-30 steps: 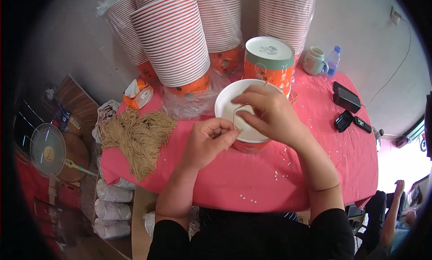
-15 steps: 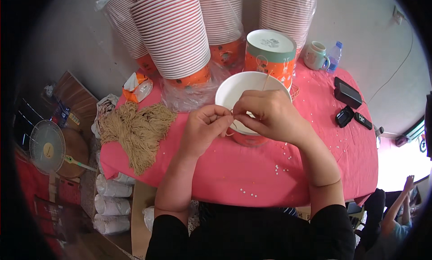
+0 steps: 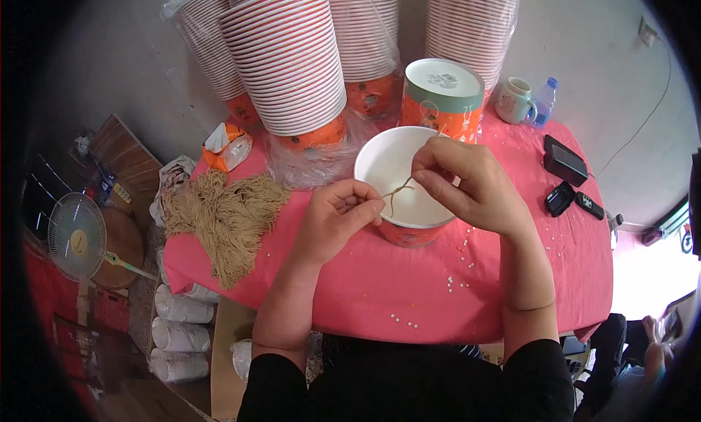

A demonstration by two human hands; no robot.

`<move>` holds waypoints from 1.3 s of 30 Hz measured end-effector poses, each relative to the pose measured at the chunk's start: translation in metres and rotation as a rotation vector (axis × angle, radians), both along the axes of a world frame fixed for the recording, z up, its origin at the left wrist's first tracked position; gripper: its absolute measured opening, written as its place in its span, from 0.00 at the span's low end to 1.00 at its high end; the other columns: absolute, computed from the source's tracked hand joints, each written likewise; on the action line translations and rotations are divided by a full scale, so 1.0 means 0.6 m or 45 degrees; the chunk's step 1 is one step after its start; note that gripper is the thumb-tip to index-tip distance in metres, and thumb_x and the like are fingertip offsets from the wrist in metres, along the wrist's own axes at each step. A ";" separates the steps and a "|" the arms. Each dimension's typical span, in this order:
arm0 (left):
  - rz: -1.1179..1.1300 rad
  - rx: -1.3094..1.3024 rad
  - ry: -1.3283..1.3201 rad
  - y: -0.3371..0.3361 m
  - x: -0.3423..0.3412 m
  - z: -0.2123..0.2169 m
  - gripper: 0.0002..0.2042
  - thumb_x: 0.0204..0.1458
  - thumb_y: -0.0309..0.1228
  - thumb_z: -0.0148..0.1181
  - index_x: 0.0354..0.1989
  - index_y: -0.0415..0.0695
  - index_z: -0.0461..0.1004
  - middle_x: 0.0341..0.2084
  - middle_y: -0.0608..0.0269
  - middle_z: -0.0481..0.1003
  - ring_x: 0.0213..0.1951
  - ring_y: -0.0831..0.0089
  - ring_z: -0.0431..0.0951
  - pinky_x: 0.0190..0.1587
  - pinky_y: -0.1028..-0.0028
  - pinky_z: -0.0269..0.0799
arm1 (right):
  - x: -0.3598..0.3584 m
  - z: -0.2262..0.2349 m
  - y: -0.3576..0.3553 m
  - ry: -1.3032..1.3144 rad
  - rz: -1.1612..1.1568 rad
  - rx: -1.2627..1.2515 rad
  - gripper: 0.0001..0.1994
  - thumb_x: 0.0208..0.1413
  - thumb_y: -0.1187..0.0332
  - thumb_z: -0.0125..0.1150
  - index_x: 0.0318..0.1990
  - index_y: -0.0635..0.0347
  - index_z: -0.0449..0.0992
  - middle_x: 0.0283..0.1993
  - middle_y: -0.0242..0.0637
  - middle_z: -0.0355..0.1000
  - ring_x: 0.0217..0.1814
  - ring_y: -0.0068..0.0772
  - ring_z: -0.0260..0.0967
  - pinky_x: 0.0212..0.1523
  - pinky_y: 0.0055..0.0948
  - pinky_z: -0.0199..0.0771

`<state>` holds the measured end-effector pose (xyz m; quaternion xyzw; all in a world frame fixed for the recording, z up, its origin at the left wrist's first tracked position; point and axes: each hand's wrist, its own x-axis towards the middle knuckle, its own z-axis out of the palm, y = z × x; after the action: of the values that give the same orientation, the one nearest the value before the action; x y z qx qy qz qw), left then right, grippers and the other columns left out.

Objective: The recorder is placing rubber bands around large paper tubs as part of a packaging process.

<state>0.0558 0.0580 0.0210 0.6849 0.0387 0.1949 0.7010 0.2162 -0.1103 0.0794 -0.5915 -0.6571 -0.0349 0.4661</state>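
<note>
A thin tan cord (image 3: 399, 190) stretches between my two hands, with a loose end hanging at its middle. My left hand (image 3: 339, 216) pinches one end of it between thumb and fingers. My right hand (image 3: 471, 182) is closed on the other part, higher and farther right. Directly below stands an open paper bucket (image 3: 376, 153), white inside and orange outside, upright on the table. My right hand covers part of its right rim. At the left lies a spread bundle of tan cords (image 3: 223, 225).
Tall stacks of paper buckets (image 3: 285, 64) stand at the back, beside an upturned orange bucket (image 3: 442, 101). A mug (image 3: 514, 101), a bottle (image 3: 545, 101) and black cases (image 3: 564, 163) sit at the right. Small white beads (image 3: 456, 284) dot the pink tablecloth (image 3: 350, 305).
My right hand has moved away to the right and slightly up, so the hands are now farther apart. More cord shows between them.
</note>
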 end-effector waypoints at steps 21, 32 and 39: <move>0.005 -0.147 -0.056 -0.015 0.007 -0.009 0.06 0.56 0.23 0.60 0.41 0.37 0.75 0.25 0.75 0.73 0.24 0.91 0.65 0.25 0.87 0.58 | -0.020 -0.022 0.028 -0.245 0.021 -0.013 0.04 0.49 0.75 0.65 0.31 0.61 0.75 0.26 0.39 0.73 0.26 0.40 0.72 0.27 0.33 0.69; 0.189 0.237 -0.169 -0.026 0.010 -0.013 0.03 0.52 0.21 0.61 0.33 0.39 0.75 0.22 0.79 0.70 0.24 0.93 0.64 0.24 0.87 0.57 | -0.015 -0.025 0.028 0.225 0.134 -0.306 0.06 0.57 0.71 0.60 0.32 0.65 0.75 0.25 0.38 0.72 0.27 0.32 0.69 0.29 0.30 0.67; 0.372 0.540 -0.463 -0.030 0.017 -0.022 0.06 0.48 0.17 0.63 0.31 0.41 0.75 0.20 0.77 0.69 0.22 0.92 0.62 0.23 0.85 0.55 | -0.015 -0.025 0.026 0.369 0.205 -0.387 0.08 0.58 0.68 0.58 0.33 0.66 0.76 0.24 0.41 0.73 0.25 0.34 0.70 0.29 0.33 0.68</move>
<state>0.0659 0.0400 0.0080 0.7570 -0.0308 0.4164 0.5026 0.2071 -0.0944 0.0641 -0.5994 -0.6260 0.1874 0.4624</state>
